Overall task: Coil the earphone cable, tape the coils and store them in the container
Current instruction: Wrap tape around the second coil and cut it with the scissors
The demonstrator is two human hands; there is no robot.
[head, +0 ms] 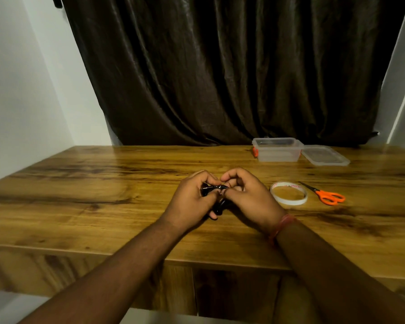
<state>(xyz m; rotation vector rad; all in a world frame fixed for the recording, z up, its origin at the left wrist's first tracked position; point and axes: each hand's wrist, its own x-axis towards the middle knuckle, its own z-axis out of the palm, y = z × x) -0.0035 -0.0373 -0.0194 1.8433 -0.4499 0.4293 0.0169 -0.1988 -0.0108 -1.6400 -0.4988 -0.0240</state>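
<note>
A black earphone cable [214, 188] is bunched between both hands over the middle of the wooden table [103, 195]. My left hand [192, 202] grips the bundle from the left, its fingers curled round it. From the right, my right hand [246, 195] pinches the cable with thumb and fingers. Most of the cable is hidden inside the hands; a dark loop hangs below them. A white tape roll [288, 193] lies flat just right of my right hand. The clear plastic container [277, 149] stands open at the back right.
Orange-handled scissors [325, 195] lie right of the tape roll. The container's clear lid [325, 155] lies flat beside the container. A dark curtain [220, 78] hangs behind the table. White walls flank both sides. The table's front edge runs below my forearms.
</note>
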